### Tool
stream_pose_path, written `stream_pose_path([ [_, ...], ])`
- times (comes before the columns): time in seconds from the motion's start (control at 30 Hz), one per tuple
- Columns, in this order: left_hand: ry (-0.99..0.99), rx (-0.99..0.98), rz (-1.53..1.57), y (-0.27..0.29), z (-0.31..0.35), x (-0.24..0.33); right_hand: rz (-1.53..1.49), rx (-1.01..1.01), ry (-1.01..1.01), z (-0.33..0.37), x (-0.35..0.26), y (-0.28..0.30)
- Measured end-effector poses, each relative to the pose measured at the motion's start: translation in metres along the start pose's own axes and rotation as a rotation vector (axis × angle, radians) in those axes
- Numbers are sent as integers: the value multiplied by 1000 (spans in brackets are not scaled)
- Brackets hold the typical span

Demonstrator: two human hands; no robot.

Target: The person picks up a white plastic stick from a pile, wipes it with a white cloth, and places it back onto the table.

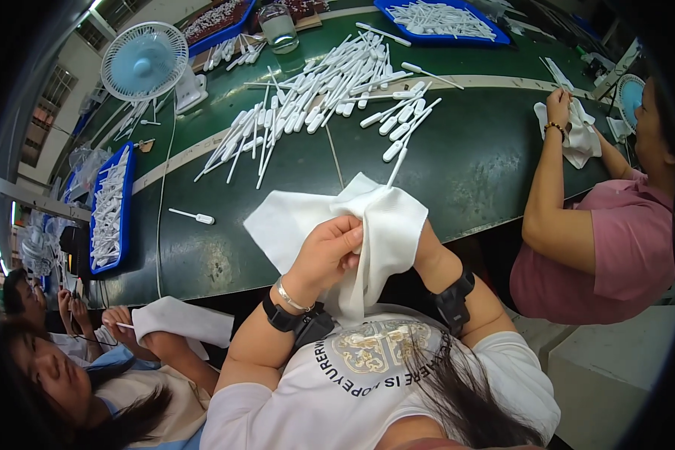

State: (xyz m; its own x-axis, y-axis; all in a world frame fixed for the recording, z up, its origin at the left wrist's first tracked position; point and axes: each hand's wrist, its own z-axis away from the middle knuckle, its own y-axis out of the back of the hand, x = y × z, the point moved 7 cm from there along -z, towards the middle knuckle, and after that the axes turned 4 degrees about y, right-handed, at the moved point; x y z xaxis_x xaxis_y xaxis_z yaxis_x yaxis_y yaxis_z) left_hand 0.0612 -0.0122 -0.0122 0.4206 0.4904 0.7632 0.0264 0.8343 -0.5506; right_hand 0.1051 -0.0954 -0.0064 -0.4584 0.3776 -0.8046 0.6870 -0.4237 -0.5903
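Note:
My left hand point(328, 251) is closed on a white cloth point(300, 217), thumb and fingers pinching its folds. My right hand point(429, 247) is mostly covered by the same cloth; only its edge and wrist show, and its fingers are hidden. A slim white plastic stick point(399, 165) pokes up out of the cloth's top, its lower part wrapped from sight. Just beyond lies a big loose pile of similar white sticks point(300, 105), each with a thin stem and a wider oblong end. A smaller group of sticks point(405, 116) lies at the pile's right.
One single stick point(202, 219) rests on the green table point(217, 259) at left. Blue trays of sticks stand at left point(130, 180) and far back point(495, 36). A fan point(145, 61) and a glass jar point(279, 30) stand behind. Co-workers with cloths sit on both sides.

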Motion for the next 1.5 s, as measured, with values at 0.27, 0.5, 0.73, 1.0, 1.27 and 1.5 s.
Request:
stream_pose_path([
  [0.27, 66, -134, 59, -7, 15, 3, 419, 347, 473, 10, -38, 50],
  [0.5, 12, -31, 54, 9, 19, 9, 91, 268, 463, 7, -34, 51],
  [0.73, 5, 116, 146, 7, -7, -5, -129, 315, 281, 0, 17, -6],
  [1.0, -675, 319, -293, -6, 17, 79, -245, 292, 253, -21, 16, 21],
  [1.27, -618, 293, -238, 13, 12, 72, 456, 300, 63, -16, -3, -12],
  [1.5, -763, 258, 123, 34, 30, 98, 214, 368, 173, -1, -5, 22],
])
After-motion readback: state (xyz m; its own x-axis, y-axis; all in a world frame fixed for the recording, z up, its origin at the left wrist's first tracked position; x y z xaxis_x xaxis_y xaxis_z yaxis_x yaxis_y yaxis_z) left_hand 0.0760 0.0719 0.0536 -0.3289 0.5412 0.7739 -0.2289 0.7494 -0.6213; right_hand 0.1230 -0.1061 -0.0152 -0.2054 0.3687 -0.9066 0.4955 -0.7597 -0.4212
